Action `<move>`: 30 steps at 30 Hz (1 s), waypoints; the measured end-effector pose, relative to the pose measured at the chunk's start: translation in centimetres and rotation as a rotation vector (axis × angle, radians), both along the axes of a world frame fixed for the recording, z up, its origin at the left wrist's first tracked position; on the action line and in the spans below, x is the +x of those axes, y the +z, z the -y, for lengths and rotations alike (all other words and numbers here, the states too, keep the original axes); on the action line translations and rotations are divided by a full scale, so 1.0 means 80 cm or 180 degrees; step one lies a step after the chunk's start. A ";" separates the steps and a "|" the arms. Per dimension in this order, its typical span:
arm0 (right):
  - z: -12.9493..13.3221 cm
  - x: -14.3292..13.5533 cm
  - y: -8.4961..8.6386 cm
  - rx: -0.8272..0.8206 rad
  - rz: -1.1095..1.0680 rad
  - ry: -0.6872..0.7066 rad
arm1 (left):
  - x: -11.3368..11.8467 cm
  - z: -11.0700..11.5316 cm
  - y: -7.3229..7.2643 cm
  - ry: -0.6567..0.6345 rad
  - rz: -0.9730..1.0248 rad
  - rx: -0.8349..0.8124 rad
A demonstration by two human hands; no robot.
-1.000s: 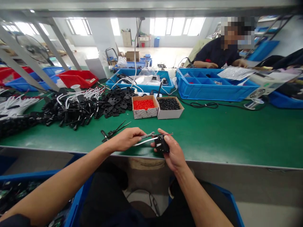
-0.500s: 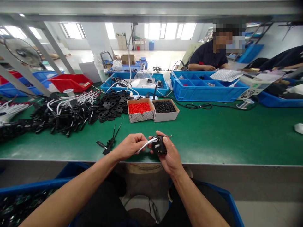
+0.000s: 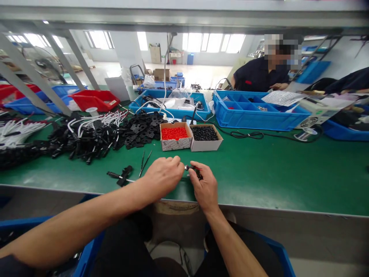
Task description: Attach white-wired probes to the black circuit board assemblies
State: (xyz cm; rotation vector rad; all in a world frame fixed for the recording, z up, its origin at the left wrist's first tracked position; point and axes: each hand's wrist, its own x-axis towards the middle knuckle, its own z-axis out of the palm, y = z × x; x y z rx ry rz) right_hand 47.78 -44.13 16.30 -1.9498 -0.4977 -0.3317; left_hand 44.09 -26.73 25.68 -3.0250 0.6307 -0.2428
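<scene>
Your left hand is closed on a mostly hidden wrench, its head just beside the black part your right hand grips, above the table's near edge. Left along that edge lie a lead and tweezers; farther back, boxes of red and black bits touch.

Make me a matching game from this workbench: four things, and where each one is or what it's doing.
1. Right hand
2. Red pieces
3. Black pieces
4. Spool

A. Inside the right-hand box
B. On the bench, near the white machine
C. Gripping a small dark part
D. Inside the left-hand box

Pairs: 1-C, 2-D, 3-A, 4-B
</scene>
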 end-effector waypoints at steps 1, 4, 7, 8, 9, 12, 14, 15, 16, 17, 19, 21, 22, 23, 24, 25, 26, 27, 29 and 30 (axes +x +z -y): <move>-0.003 -0.001 -0.001 0.0081 -0.0015 -0.0112 | -0.006 0.006 -0.004 0.0145 -0.0174 -0.0327; -0.008 -0.003 -0.002 0.0559 -0.0475 -0.0271 | -0.016 0.013 -0.030 0.0378 -0.0490 -0.1812; -0.008 -0.003 0.006 0.1446 -0.1758 0.0140 | -0.018 0.009 -0.075 0.0356 0.0009 -0.2408; -0.006 -0.003 0.010 0.1749 -0.2340 0.0426 | -0.018 0.006 -0.090 0.0209 0.0347 -0.2242; -0.003 -0.002 0.014 0.2001 -0.2925 0.0725 | -0.017 0.002 -0.104 0.0032 0.0691 -0.1959; 0.007 0.001 0.024 0.2307 -0.4046 0.1309 | -0.018 -0.007 -0.124 -0.0311 0.1217 -0.1212; 0.015 0.004 0.026 0.2279 -0.4011 0.1257 | -0.025 -0.009 -0.118 -0.0292 0.1147 -0.0954; 0.018 0.005 0.026 0.2234 -0.3861 0.1157 | -0.030 -0.009 -0.111 -0.0254 0.1070 -0.0857; 0.020 0.006 0.025 0.2179 -0.3714 0.1049 | -0.035 -0.010 -0.102 -0.0223 0.0980 -0.0780; 0.022 0.006 0.024 0.2126 -0.3602 0.0959 | -0.040 -0.011 -0.091 -0.0187 0.0894 -0.0767; 0.024 0.006 0.023 0.2062 -0.3494 0.0952 | -0.045 -0.015 -0.068 -0.0028 0.0667 -0.1070; 0.024 0.003 0.023 0.2077 -0.3483 0.1186 | -0.040 -0.023 -0.043 0.0289 0.0153 -0.1746; 0.023 0.001 0.024 0.2118 -0.3479 0.1318 | -0.034 -0.027 -0.032 0.0472 -0.0226 -0.2117; 0.022 -0.001 0.025 0.2182 -0.3463 0.1418 | -0.028 -0.030 -0.023 0.0624 -0.0651 -0.2440; 0.020 -0.003 0.025 0.2263 -0.3434 0.1472 | -0.020 -0.032 -0.016 0.0715 -0.1068 -0.2685; 0.019 -0.005 0.025 0.2355 -0.3389 0.1474 | -0.013 -0.033 -0.012 0.0748 -0.1428 -0.2886; 0.017 -0.007 0.025 0.2448 -0.3334 0.1448 | -0.008 -0.033 -0.011 0.0746 -0.1701 -0.3071; 0.015 -0.008 0.023 0.2529 -0.3281 0.1422 | -0.004 -0.032 -0.012 0.0739 -0.1896 -0.3256; 0.011 -0.010 0.021 0.2639 -0.3221 0.1421 | -0.001 -0.028 -0.020 0.0752 -0.2125 -0.3661; 0.010 -0.011 0.019 0.2675 -0.3211 0.1439 | -0.002 -0.026 -0.025 0.0771 -0.2184 -0.3842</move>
